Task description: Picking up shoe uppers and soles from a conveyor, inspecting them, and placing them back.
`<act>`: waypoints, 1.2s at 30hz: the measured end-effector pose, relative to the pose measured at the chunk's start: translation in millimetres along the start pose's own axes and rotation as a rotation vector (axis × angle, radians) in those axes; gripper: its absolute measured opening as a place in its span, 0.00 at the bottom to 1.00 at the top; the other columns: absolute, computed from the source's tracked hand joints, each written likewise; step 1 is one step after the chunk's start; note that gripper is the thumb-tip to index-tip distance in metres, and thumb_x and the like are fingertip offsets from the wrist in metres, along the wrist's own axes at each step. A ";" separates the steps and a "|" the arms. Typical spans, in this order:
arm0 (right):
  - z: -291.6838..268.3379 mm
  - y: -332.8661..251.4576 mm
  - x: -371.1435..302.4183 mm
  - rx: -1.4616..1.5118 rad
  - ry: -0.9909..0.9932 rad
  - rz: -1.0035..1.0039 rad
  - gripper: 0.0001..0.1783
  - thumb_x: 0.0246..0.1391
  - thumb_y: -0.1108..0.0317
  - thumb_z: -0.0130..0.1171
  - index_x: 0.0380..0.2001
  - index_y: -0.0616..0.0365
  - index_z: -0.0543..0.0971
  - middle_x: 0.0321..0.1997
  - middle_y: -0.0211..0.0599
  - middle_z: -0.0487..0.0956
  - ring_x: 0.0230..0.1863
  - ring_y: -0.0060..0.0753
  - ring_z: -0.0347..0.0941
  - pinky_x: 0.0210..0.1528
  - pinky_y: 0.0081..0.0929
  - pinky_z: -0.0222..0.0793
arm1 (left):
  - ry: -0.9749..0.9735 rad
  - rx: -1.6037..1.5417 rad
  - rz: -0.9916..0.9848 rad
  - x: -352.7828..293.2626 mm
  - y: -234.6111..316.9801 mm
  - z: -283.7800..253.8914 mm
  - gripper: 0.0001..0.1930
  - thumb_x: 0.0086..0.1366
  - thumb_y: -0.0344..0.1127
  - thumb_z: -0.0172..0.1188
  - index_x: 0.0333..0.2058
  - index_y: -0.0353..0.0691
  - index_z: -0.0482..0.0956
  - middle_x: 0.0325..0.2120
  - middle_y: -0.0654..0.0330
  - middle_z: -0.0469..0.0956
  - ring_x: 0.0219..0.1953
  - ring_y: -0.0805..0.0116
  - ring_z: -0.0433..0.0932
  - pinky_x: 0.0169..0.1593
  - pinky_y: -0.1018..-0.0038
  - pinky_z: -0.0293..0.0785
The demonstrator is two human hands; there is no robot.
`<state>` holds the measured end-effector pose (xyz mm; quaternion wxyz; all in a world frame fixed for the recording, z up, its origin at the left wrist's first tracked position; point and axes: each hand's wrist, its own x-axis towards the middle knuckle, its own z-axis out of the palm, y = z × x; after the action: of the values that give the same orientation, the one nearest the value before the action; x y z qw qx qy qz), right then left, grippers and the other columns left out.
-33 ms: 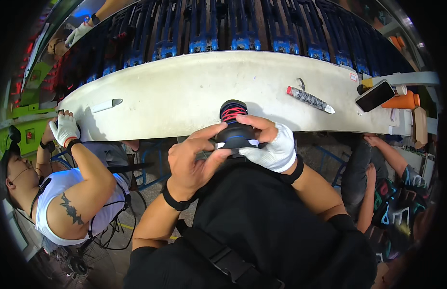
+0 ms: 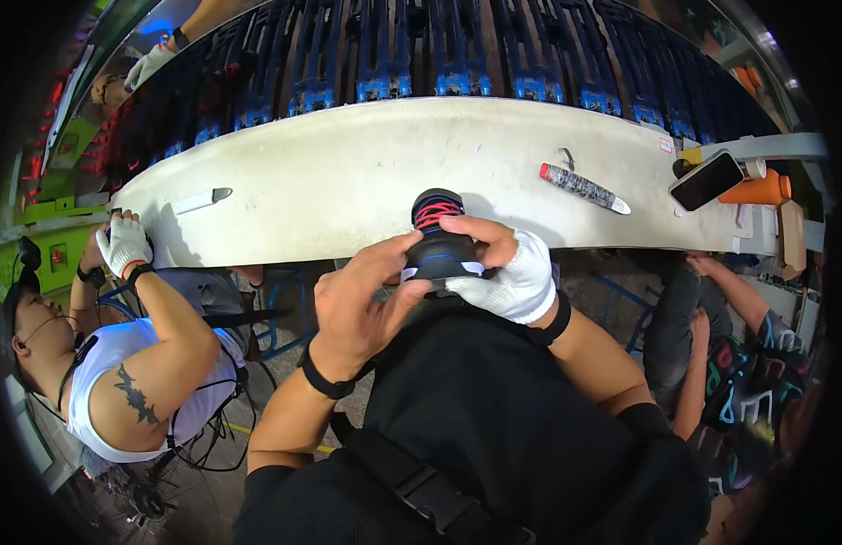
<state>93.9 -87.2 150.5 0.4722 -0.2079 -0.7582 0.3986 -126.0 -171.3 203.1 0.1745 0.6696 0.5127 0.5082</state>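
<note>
A black shoe (image 2: 437, 246) with red laces is held between my two hands at the table's near edge, its heel towards me and its toe pointing away. White patches and a thin blue line show at the heel. My bare left hand (image 2: 359, 292) grips the shoe's left side, fingertips near the collar and thumb low at the heel. On the other side my right hand (image 2: 512, 280), in a white glove with bare fingertips showing, closes round the collar and heel. The shoe's underside is hidden.
On the pale table (image 2: 348, 173) lie a wrapped, red-ended marker-like tool (image 2: 580, 187) and a white pen-like tool (image 2: 203, 200). A phone (image 2: 706, 181) and an orange bottle (image 2: 757, 190) sit at right. Blue-ended racks (image 2: 462, 82) run behind. People sit on both sides.
My hands and the shoe have shifted very slightly to the left. The grip is the same.
</note>
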 end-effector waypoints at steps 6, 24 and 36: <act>8.8 -9.7 9.0 0.013 -0.012 -0.072 0.25 0.45 0.71 0.85 0.30 0.54 0.72 0.62 0.55 0.86 0.52 0.55 0.90 0.44 0.39 0.87 | -0.302 0.420 0.247 24.3 19.8 -46.2 0.31 0.57 0.37 0.81 0.59 0.38 0.86 0.50 0.51 0.88 0.37 0.61 0.90 0.38 0.69 0.87; 10.6 -10.6 -14.7 -0.334 -0.150 0.327 0.18 0.42 0.65 0.85 0.32 0.53 0.82 0.62 0.37 0.83 0.41 0.40 0.84 0.43 0.35 0.80 | -0.432 0.430 -0.236 18.6 14.0 -46.4 0.41 0.53 0.58 0.83 0.61 0.38 0.85 0.51 0.46 0.89 0.51 0.46 0.90 0.53 0.61 0.87; -24.3 -41.1 3.3 -0.397 -0.088 0.111 0.54 0.39 0.52 0.89 0.67 0.60 0.74 0.66 0.53 0.81 0.69 0.59 0.78 0.70 0.47 0.74 | -0.323 0.248 0.026 23.2 21.4 -6.0 0.37 0.53 0.32 0.82 0.63 0.38 0.80 0.58 0.47 0.83 0.53 0.47 0.87 0.54 0.61 0.86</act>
<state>116.3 -99.5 191.0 0.3659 -0.3207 -0.8290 0.2755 -121.3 -161.8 233.4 0.1640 0.7653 0.5282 0.3293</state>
